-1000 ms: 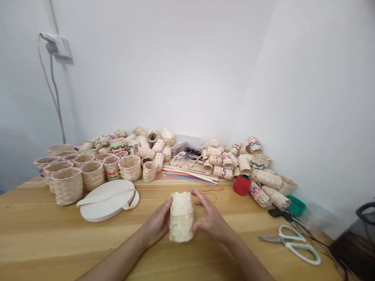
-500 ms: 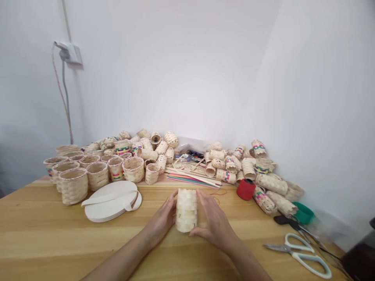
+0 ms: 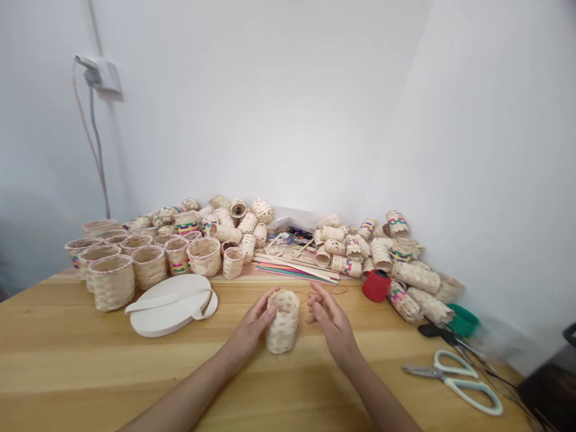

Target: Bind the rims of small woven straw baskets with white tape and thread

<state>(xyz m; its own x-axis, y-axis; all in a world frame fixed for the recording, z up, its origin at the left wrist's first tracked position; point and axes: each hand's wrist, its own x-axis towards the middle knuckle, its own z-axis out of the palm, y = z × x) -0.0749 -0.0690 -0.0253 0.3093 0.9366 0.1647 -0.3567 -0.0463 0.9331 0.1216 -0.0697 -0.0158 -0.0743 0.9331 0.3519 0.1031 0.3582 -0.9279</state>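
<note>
A small pale woven basket [image 3: 282, 327] stands upright at the middle of the wooden table [image 3: 171, 384], its open mouth tilted a little toward me. My left hand [image 3: 252, 327] grips its left side, the thumb at the rim and the other fingers partly hidden behind it. Off to the right of the basket, my right hand [image 3: 330, 327] is apart from it, fingers loosely bent and holding nothing. A thin orange-red thread [image 3: 339, 290] lies on the table behind the hands.
Finished-looking baskets [image 3: 112, 282] and a roll of white tape [image 3: 168, 318] are at left. Coloured strips [image 3: 292, 273] lie behind. To the right are a red thread spool [image 3: 376, 285], piled woven tubes [image 3: 416, 276], a green roll [image 3: 462, 321] and white-handled scissors [image 3: 468, 387].
My right hand has let go of the basket and moved away to the right. The basket now tips its open mouth toward me, and my left thumb has come to its rim.
</note>
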